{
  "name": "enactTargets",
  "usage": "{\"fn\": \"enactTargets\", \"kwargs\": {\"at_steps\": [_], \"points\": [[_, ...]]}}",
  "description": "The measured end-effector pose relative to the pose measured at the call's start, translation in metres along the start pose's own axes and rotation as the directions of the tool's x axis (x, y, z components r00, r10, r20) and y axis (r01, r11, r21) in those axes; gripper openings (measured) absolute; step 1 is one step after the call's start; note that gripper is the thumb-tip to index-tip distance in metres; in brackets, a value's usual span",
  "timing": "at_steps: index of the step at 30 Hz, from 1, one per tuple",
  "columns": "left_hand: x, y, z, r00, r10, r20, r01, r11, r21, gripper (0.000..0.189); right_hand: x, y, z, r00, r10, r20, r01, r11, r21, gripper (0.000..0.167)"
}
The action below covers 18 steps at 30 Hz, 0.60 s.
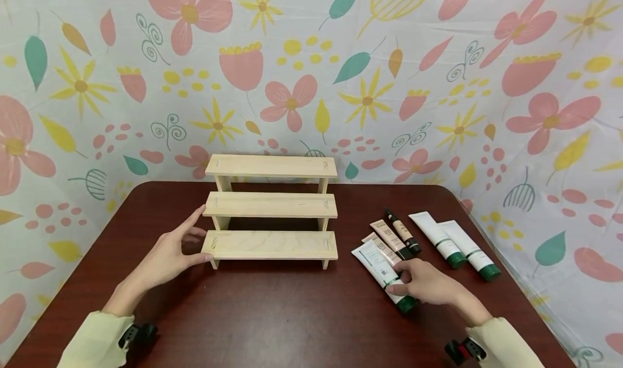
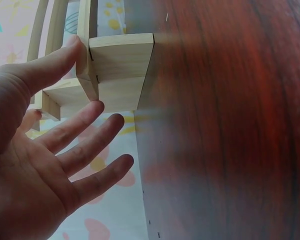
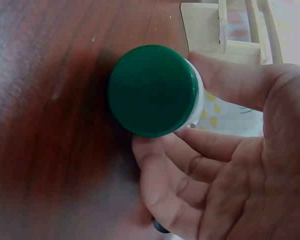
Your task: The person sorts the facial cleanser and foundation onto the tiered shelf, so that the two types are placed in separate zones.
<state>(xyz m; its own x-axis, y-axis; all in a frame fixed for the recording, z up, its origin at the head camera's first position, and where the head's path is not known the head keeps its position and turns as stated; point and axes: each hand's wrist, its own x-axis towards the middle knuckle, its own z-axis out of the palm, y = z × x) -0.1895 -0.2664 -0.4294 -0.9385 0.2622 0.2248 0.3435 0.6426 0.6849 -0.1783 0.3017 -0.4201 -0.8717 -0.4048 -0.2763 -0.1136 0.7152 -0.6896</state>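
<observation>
A three-tier pale wooden stand (image 1: 270, 245) rises in steps at the table's middle back. At its left end is my left hand (image 1: 165, 257), fingers spread and mostly straight. Its thumb meets the lowest tier and the index fingertip reaches the middle one; the left wrist view shows the lower board (image 2: 84, 55) between thumb and fingers. On the right, my right hand (image 1: 430, 282) pinches a white tube (image 1: 375, 262) near its green cap (image 3: 152, 91). That tube lies slanted, partly over a beige BB tube (image 1: 388, 253).
Behind the held tube lie another beige BB tube (image 1: 388, 237) and a slim dark-capped tube (image 1: 402, 230). Two more white tubes with green caps, one nearer (image 1: 433, 232) and one farther right (image 1: 464, 243), lie beside them. A flower-patterned cloth (image 1: 302, 59) hangs behind the dark table (image 1: 272, 319).
</observation>
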Motion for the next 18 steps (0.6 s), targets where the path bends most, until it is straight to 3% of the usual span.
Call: {"fn": "enactTargets", "kwargs": {"at_steps": [3, 10, 18], "points": [[0.0000, -0.0009, -0.0001, 1.000, 0.002, -0.001, -0.002, 1.000, 0.003, 0.111, 0.0000, 0.0022, 0.0019, 1.000, -0.005, -0.017, 0.006, 1.000, 0.017, 0.035], [0.0005, -0.0023, 0.0005, 1.000, 0.014, -0.003, -0.014, 1.000, 0.016, 0.112, -0.0054, 0.0044, 0.0051, 0.992, 0.000, -0.125, 0.016, 0.993, 0.120, 0.069], [0.0000, -0.0037, 0.0021, 1.000, 0.004, 0.003, -0.005, 1.000, 0.019, 0.112, -0.0048, -0.0033, 0.0065, 0.965, 0.059, -0.256, -0.017, 0.986, 0.165, 0.070]]}}
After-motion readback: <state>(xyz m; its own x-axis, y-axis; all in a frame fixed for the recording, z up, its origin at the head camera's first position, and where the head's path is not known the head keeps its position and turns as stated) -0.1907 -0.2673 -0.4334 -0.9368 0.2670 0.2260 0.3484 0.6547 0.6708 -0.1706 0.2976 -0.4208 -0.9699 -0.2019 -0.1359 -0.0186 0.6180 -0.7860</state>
